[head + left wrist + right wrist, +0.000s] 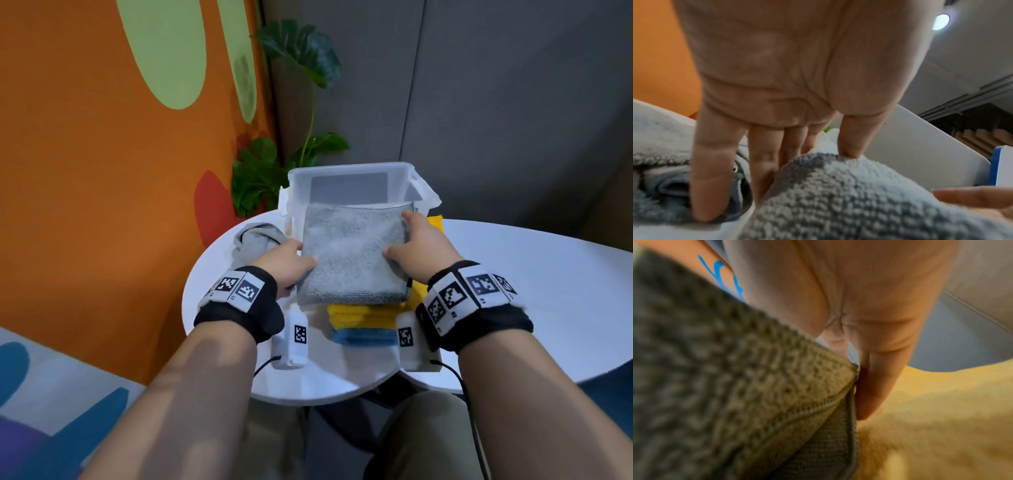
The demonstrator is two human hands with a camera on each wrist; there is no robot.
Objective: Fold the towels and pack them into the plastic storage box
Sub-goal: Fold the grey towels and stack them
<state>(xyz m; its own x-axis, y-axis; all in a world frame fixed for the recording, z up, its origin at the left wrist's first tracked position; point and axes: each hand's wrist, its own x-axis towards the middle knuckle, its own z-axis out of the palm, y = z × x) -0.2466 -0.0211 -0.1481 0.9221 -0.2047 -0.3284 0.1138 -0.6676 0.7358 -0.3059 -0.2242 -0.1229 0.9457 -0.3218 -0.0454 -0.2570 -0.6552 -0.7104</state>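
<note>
A folded grey towel (pixel 352 253) is held above the table between both hands, its far edge over the front rim of the clear plastic storage box (pixel 346 183). My left hand (pixel 291 262) grips its left edge, thumb on top and fingers (pixel 709 170) underneath. My right hand (pixel 416 240) grips the right edge the same way. In the left wrist view the grey towel (pixel 849 203) fills the lower frame. The right wrist view shows the grey towel's (pixel 735 386) stitched corner beside a finger. A yellow folded towel (pixel 364 315) and a blue one (pixel 364 337) lie stacked below.
A crumpled grey towel (pixel 255 238) lies on the round white table (pixel 329 380) left of the box. More yellow cloth (pixel 435 222) shows right of the box. A leafy plant (pixel 270 164) stands behind, beside an orange wall. A second white table (pixel 548 291) adjoins at right.
</note>
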